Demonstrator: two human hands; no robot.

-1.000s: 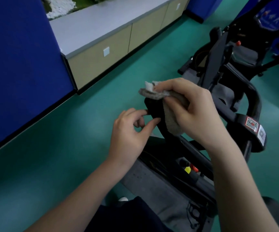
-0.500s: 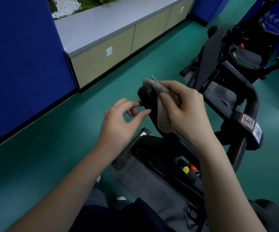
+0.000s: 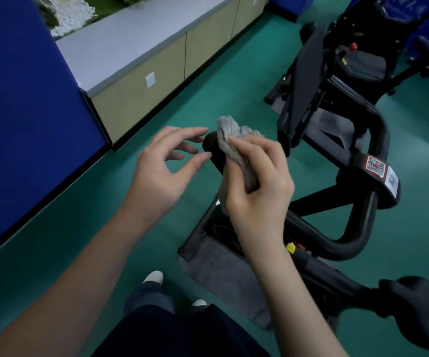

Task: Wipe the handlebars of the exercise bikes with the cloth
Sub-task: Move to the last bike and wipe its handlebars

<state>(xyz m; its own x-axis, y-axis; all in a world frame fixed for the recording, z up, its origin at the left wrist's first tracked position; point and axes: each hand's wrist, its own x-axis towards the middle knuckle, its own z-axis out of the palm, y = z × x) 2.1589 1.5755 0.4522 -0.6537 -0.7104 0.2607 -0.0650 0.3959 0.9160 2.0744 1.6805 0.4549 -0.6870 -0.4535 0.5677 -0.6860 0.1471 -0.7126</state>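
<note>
Green floor (image 3: 234, 81) under grey mat (image 3: 223, 274) and exercise bikes (image 3: 337, 130).

- Grey, nubbly cloth (image 3: 236, 148)
- Black handlebar (image 3: 212, 148)
- Green floor (image 3: 234, 81)
- Blue wall panel (image 3: 23, 112)
- Beige cabinet (image 3: 131, 96), grey top
- Red-bordered QR sticker (image 3: 375, 166)
- Yellow tag (image 3: 290, 247)

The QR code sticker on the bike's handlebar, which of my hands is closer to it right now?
Right. Your right hand, pressing the cloth on the near grip, sits just left of the QR code sticker; your left hand hovers open farther left.
</note>
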